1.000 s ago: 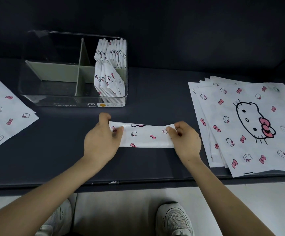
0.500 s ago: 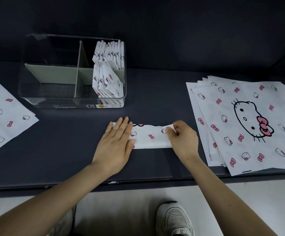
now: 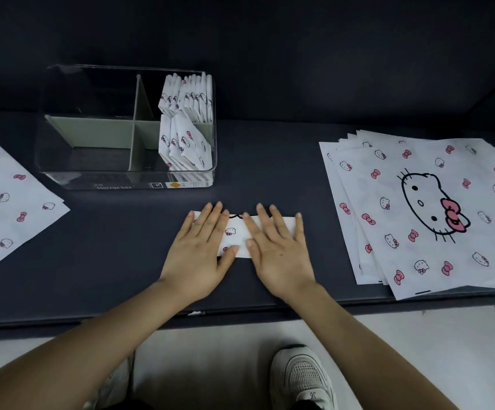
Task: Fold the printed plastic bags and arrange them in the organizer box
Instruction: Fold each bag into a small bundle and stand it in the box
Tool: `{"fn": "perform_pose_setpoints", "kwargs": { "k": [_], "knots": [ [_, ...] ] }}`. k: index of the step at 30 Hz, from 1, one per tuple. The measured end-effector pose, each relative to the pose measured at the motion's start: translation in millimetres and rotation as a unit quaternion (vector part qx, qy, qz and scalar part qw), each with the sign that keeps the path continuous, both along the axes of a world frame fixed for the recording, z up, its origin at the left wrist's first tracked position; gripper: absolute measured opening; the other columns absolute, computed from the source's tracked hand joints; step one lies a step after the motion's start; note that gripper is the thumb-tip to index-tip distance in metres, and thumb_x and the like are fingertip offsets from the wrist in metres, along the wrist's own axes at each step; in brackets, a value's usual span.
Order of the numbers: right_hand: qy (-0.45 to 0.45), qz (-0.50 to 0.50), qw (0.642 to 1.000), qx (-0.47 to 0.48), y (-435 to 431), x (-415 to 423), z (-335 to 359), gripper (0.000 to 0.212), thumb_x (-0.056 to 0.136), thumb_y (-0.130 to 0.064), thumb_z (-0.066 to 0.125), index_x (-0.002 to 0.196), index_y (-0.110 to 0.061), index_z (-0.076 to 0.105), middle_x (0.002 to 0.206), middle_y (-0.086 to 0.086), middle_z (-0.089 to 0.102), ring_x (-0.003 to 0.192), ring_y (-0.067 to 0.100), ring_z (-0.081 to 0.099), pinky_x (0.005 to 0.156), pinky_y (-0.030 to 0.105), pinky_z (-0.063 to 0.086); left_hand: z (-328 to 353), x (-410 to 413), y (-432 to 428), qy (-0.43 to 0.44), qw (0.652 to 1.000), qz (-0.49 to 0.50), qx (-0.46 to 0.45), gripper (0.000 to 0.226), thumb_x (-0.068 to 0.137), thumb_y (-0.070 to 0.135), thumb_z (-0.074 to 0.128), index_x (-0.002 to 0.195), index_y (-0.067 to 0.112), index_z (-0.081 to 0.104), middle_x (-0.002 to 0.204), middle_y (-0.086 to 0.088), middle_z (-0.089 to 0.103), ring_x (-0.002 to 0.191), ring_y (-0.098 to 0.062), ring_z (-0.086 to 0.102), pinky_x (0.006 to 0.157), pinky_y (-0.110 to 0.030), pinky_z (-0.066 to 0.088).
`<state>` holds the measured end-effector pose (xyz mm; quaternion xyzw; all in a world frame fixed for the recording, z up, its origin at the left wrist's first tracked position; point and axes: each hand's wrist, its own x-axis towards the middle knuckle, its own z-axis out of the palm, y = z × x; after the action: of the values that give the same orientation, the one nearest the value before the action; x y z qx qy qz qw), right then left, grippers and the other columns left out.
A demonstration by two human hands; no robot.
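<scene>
Hands flat on folded bag strip

Both palms press down on a printed bag (image 3: 236, 230) folded into a narrow strip, lying across the dark table (image 3: 116, 255) just in front of the organizer box (image 3: 98, 183). L hand (image 3: 200, 250) covers the strip's left end, fingers straight and slightly spread. R hand (image 3: 278, 251) covers the right half the same way, w/ the strip's right edge showing past the little finger. The thumbs nearly meet at the strip's near edge.

The box is clear w/ grey cross dividers. Folded bags stand packed in the back-right compartment (image 3: 191, 96), and more lean in the front-right one (image 3: 184, 143). The two left compartments show only dividers and walls.

A fanned stack of flat bags (image 3: 418, 208) lies on the table's right side, well apart from the hands. A few more flat bags (image 3: 12, 202) lie at the left edge. White shoe (image 3: 302, 377) on the floor below.
</scene>
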<state>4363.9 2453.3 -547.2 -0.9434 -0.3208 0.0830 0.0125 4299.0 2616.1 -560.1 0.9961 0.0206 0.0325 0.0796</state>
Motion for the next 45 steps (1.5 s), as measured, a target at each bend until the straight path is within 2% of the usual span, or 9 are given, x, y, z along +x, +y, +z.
{"fn": "perform_pose_setpoints", "kwargs": {
  "k": [8, 14, 19, 23, 28, 32, 34, 37, 45],
  "knots": [
    [0.02, -0.103, 0.994, -0.028, -63.1, 16.1, 8.2, 0.074, 0.095, -0.052, -0.011, 0.15, -0.021, 0.027, 0.155, 0.006, 0.028, 0.144, 0.03, 0.023, 0.114, 0.057, 0.008, 1.2, 0.2, 1.1, -0.002, 1.0, -0.002, 0.01, 0.066, 0.097, 0.047, 0.027, 0.143, 0.003, 0.038, 0.15, -0.012, 0.037, 0.141, -0.024, 0.032, 0.113, -0.04, 0.014],
    [-0.036, -0.09, 0.99, 0.106, -35.3, 22.3, 27.0, 0.048, 0.087, -0.036, 0.055, 0.123, -0.004, 0.061, 0.112, 0.013, 0.066, 0.094, 0.035, 0.064, 0.077, 0.043, 0.055, 1.5, 0.0, 4.0, -0.003, 1.0, -0.023, 0.016, 0.065, 0.097, 0.048, 0.025, 0.144, 0.004, 0.038, 0.152, -0.01, 0.035, 0.142, -0.022, 0.028, 0.113, -0.04, 0.012],
    [0.119, -0.18, 0.972, 0.092, -33.2, 33.0, 47.2, 0.043, 0.082, -0.039, 0.066, 0.12, -0.024, 0.056, 0.103, -0.007, 0.061, 0.108, 0.017, 0.052, 0.077, 0.026, 0.039, 0.3, 6.3, 20.1, 0.012, 0.993, -0.11, 0.035, 0.066, 0.1, 0.053, 0.012, 0.15, 0.011, 0.026, 0.157, -0.006, 0.023, 0.146, -0.019, 0.015, 0.116, -0.038, 0.006],
    [0.156, -0.179, 0.969, 0.071, -35.8, 27.0, 56.3, 0.025, 0.073, -0.037, 0.07, 0.08, -0.014, 0.063, 0.077, -0.006, 0.06, 0.089, 0.017, 0.055, 0.065, 0.028, 0.039, 2.4, 19.2, 32.9, 0.017, 0.98, -0.199, 0.016, 0.065, 0.101, 0.054, 0.015, 0.151, 0.014, 0.025, 0.158, -0.004, 0.018, 0.147, -0.016, 0.01, 0.117, -0.039, 0.005],
    [0.199, -0.176, 0.959, 0.096, -35.2, 15.4, 58.6, 0.016, 0.076, -0.021, 0.068, 0.071, -0.02, 0.052, 0.072, -0.008, 0.055, 0.067, 0.011, 0.05, 0.055, 0.022, 0.035, 1.0, 29.3, 39.6, 0.009, 0.966, -0.259, 0.01, 0.061, 0.101, 0.052, 0.023, 0.151, 0.016, 0.025, 0.158, -0.004, 0.018, 0.147, -0.015, 0.005, 0.118, -0.038, 0.001],
    [0.318, -0.276, 0.874, 0.242, -38.9, 5.2, 56.6, 0.018, 0.073, -0.003, 0.07, 0.08, -0.016, 0.06, 0.071, 0.0, 0.065, 0.061, 0.011, 0.059, 0.052, 0.02, 0.043, 8.7, 24.6, 28.2, -0.077, 0.965, -0.25, -0.03, 0.052, 0.097, 0.041, 0.038, 0.143, 0.016, 0.044, 0.152, -0.006, 0.034, 0.144, -0.02, 0.023, 0.119, -0.038, 0.011],
    [0.392, -0.34, 0.788, 0.331, -40.3, -1.7, 57.4, 0.018, 0.074, 0.009, 0.069, 0.083, -0.006, 0.064, 0.072, 0.006, 0.07, 0.057, 0.014, 0.065, 0.049, 0.024, 0.051, 17.1, 8.6, 10.9, -0.098, 0.953, -0.208, -0.197, 0.046, 0.091, 0.031, 0.049, 0.134, 0.015, 0.054, 0.144, -0.001, 0.048, 0.139, -0.015, 0.035, 0.118, -0.034, 0.021],
    [0.464, -0.41, 0.682, 0.39, -41.1, -6.8, 56.4, 0.019, 0.075, 0.014, 0.069, 0.086, -0.001, 0.066, 0.074, 0.008, 0.07, 0.055, 0.015, 0.067, 0.049, 0.025, 0.053, 28.1, -16.7, -9.1, 0.023, 0.863, -0.114, -0.492, 0.05, 0.082, 0.033, 0.055, 0.132, 0.024, 0.053, 0.136, 0.009, 0.055, 0.131, 0.0, 0.043, 0.111, -0.019, 0.029],
    [0.555, -0.449, 0.494, 0.496, -33.8, -4.2, 72.7, 0.009, 0.089, 0.004, 0.058, 0.09, -0.002, 0.065, 0.074, 0.007, 0.071, 0.06, 0.011, 0.069, 0.048, 0.017, 0.052, 11.4, -19.3, -32.6, -0.064, 0.921, -0.044, -0.381, 0.046, 0.085, 0.052, 0.05, 0.112, 0.022, 0.072, 0.111, 0.024, 0.063, 0.107, 0.028, 0.044, 0.092, -0.001, 0.034]
  ]
}}
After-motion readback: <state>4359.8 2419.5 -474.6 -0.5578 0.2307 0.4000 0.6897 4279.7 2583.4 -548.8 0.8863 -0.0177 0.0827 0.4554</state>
